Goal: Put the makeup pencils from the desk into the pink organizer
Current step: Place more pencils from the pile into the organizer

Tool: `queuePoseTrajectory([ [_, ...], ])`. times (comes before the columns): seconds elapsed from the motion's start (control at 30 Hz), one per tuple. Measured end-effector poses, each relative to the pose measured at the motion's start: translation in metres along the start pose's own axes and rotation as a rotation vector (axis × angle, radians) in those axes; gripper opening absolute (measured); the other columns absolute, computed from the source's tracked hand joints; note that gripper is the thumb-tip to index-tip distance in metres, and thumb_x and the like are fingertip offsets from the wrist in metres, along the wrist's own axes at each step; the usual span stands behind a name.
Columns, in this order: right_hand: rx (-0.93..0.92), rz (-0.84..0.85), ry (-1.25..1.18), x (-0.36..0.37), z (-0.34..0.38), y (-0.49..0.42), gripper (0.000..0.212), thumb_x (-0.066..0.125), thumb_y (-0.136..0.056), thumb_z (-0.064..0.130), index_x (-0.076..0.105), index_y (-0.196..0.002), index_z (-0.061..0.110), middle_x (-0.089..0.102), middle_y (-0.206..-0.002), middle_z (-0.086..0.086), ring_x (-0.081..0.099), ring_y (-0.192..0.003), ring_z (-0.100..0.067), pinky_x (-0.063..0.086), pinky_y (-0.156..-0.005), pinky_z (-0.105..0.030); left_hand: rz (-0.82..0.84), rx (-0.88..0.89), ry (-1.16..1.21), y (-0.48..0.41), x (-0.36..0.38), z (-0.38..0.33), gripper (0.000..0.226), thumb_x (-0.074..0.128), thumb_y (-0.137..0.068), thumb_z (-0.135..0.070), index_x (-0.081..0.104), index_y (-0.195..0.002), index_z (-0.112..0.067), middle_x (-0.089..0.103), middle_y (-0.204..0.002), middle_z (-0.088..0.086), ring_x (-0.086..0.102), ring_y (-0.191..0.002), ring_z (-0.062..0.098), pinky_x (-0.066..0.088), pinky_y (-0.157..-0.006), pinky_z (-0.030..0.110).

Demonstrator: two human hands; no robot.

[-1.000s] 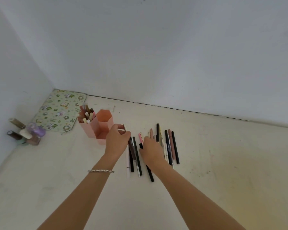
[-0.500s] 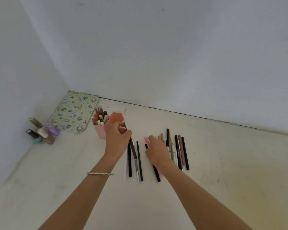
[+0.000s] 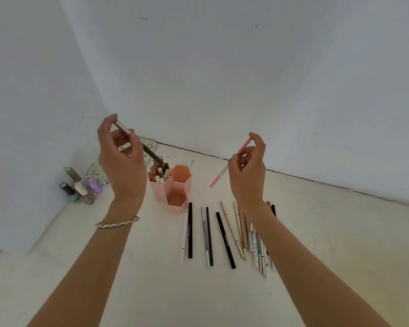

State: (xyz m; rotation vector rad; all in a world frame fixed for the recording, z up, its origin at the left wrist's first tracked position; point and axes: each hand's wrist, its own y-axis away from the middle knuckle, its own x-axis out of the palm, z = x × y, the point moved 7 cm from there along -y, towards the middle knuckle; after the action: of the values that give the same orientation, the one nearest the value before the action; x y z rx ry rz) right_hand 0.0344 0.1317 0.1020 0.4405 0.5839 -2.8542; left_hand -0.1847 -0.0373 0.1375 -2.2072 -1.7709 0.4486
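Hands held one pencil each: left hand (image 3: 121,159) pinched a brown pencil (image 3: 149,153) angled into the organizer (image 3: 172,187); right hand (image 3: 247,171) pinched a pink pencil (image 3: 220,177), waiting.

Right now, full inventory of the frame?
pink organizer: one, pink, three hexagonal cups, mid-desk
stored pencils: several, mixed, left rear cup
loose pencils: about a dozen, black, grey, beige, white, rowed before organizer
brown pencil: one, brown and silver, tip at left rear cup
pink pencil: one, pink, in the air
nail polish bottles: about five, mixed, left wall
patterned mat: one, green, behind organizer
desk: one, cream
bracelet: one, silver, left wrist
left hand: pinches brown pencil
right hand: pinches pink pencil
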Motion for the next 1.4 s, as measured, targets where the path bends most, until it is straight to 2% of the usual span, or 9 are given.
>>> queuePoseTrajectory([
  [0.27,-0.073,0.025,-0.110,0.032,0.033,0.009,0.049,0.056,-0.095,0.011,0.031,-0.132,0.032,0.063,-0.092,-0.003,0.053,-0.057,-0.016,0.051,-0.056,-0.033,0.385,0.258,-0.446,0.030,0.023,0.060,0.024,0.055,-0.097,-0.013,0.062,-0.120,-0.011,0.065,-0.118,0.008,0.061,-0.109,0.024,0.051,-0.096,0.043],
  [0.33,-0.080,0.056,-0.115,0.044,0.040,0.012,0.049,0.056,-0.096,0.012,0.030,-0.130,0.034,0.063,-0.093,-0.002,0.055,-0.059,-0.017,0.053,-0.059,-0.035,0.342,0.222,-0.489,0.033,0.014,0.069,0.029,0.053,-0.097,-0.015,0.062,-0.124,-0.012,0.059,-0.129,0.008,0.050,-0.123,0.025,0.038,-0.108,0.032],
  [0.47,-0.150,0.148,-0.060,0.073,0.052,0.016,0.047,0.055,-0.097,0.012,0.030,-0.129,0.037,0.062,-0.094,0.004,0.058,-0.061,-0.016,0.054,-0.062,-0.032,0.174,0.092,-0.382,0.030,-0.014,0.065,0.033,0.046,-0.094,-0.005,0.056,-0.126,-0.010,0.057,-0.121,0.006,0.053,-0.109,0.017,0.043,-0.093,0.025],
  [0.67,-0.278,0.363,0.231,0.122,0.039,0.032,0.032,0.051,-0.098,0.014,0.043,-0.126,0.027,0.062,-0.098,0.003,0.056,-0.067,-0.014,0.055,-0.066,-0.041,0.202,-0.026,-0.317,0.063,-0.027,0.057,0.026,0.051,-0.086,0.007,0.060,-0.101,-0.013,0.061,-0.100,-0.001,0.056,-0.083,0.009,0.050,-0.073,0.026],
  [0.8,-0.350,0.322,0.236,0.116,0.028,0.040,0.032,0.050,-0.095,0.017,0.060,-0.125,0.015,0.060,-0.112,-0.004,0.060,-0.081,-0.018,0.055,-0.066,-0.035,0.492,-0.135,-0.511,0.108,-0.002,0.075,0.016,0.057,-0.085,-0.007,0.060,-0.092,-0.022,0.060,-0.088,-0.010,0.058,-0.078,0.012,0.048,-0.071,0.024],
  [0.93,-0.159,0.223,0.164,0.079,0.006,0.023,0.039,0.049,-0.092,0.003,0.053,-0.129,0.016,0.058,-0.108,0.002,0.053,-0.069,-0.009,0.050,-0.067,-0.028,0.832,-0.277,-0.859,0.150,0.031,0.112,0.024,0.051,-0.093,-0.029,0.054,-0.115,-0.020,0.061,-0.107,-0.003,0.062,-0.099,0.019,0.048,-0.082,0.029],
  [1.1,-0.004,0.214,0.214,0.046,-0.028,0.017,0.035,0.047,-0.090,0.003,0.057,-0.118,0.021,0.059,-0.095,0.009,0.053,-0.068,-0.005,0.051,-0.068,-0.029,0.974,-0.249,-1.018,0.170,0.048,0.127,0.038,0.049,-0.097,-0.022,0.043,-0.133,-0.013,0.060,-0.118,0.005,0.061,-0.108,0.023,0.049,-0.087,0.031],
  [1.23,0.092,0.358,0.368,0.047,-0.055,0.031,0.025,0.045,-0.096,0.011,0.058,-0.115,0.019,0.058,-0.073,0.010,0.052,-0.057,-0.004,0.050,-0.062,-0.031,0.824,-0.285,-0.676,0.136,0.050,0.079,0.014,0.059,-0.089,-0.017,0.054,-0.102,-0.018,0.064,-0.087,-0.001,0.064,-0.080,0.021,0.051,-0.072,0.029],
  [1.4,0.210,0.689,0.564,0.086,-0.080,0.074,0.030,0.049,-0.094,0.017,0.051,-0.124,0.013,0.068,-0.096,-0.007,0.064,-0.086,-0.025,0.054,-0.074,-0.037,0.462,-0.139,-0.264,0.074,0.037,-0.002,0.020,0.067,-0.088,-0.017,0.056,-0.103,-0.025,0.061,-0.081,-0.017,0.062,-0.073,-0.002,0.049,-0.062,0.009],
])
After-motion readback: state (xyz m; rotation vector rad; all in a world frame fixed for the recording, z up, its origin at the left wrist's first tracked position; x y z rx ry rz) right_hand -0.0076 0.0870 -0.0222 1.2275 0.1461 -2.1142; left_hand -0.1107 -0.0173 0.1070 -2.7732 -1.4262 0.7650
